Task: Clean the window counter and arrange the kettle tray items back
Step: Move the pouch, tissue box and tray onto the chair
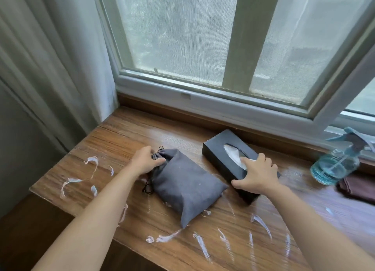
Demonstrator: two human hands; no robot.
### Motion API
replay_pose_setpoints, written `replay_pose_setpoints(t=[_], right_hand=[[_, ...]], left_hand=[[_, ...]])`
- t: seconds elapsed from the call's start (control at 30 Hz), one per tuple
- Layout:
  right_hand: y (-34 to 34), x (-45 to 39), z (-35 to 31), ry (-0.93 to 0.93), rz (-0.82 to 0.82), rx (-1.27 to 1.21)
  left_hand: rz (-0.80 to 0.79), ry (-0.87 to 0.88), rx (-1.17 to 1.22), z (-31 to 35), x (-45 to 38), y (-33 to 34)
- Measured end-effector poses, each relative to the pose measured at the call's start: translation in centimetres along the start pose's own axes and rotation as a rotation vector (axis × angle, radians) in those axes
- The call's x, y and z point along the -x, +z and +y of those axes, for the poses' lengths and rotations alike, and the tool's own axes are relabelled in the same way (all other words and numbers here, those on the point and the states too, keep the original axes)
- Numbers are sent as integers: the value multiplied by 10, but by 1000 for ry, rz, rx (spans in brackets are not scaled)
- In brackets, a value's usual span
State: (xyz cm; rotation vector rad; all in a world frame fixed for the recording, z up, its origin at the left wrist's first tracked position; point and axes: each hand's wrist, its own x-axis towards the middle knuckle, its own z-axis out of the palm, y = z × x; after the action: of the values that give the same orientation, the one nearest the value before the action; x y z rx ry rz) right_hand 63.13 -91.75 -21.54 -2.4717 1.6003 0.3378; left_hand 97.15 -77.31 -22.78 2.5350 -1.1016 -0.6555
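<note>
A grey drawstring cloth bag (186, 187) lies on the wooden window counter (125, 136). My left hand (145, 161) grips its gathered, tied end at the far left. A black tissue box (223, 155) lies to the right of the bag, with white tissue showing in its oval slot. My right hand (255, 174) is clamped over the near end of the box, thumb on its side and fingers on top. White smears (200, 244) streak the counter around the bag and along the near edge.
A blue glass spray bottle (336, 165) stands at the right by the window frame, with a folded dark red cloth (357, 189) beside it. A curtain (50, 67) hangs at the left. The window sill (223, 106) runs along the back.
</note>
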Motion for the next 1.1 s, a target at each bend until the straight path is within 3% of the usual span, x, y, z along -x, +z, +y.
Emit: replay_pose_setpoints(t=[0.17,0.4,0.7,1.1], right_hand=[[3,12,-7,47,57,-19],[-25,48,-5,140,228,-38],[-40,137,37,404,388,-102],[0,287,156,815,417,-237]], left_hand=[[-11,120,87,0,-3,-5],[58,558,401,63,41,-42],[-115,1169,283,173,109,-44],[-217,1365,437,323,208,26]])
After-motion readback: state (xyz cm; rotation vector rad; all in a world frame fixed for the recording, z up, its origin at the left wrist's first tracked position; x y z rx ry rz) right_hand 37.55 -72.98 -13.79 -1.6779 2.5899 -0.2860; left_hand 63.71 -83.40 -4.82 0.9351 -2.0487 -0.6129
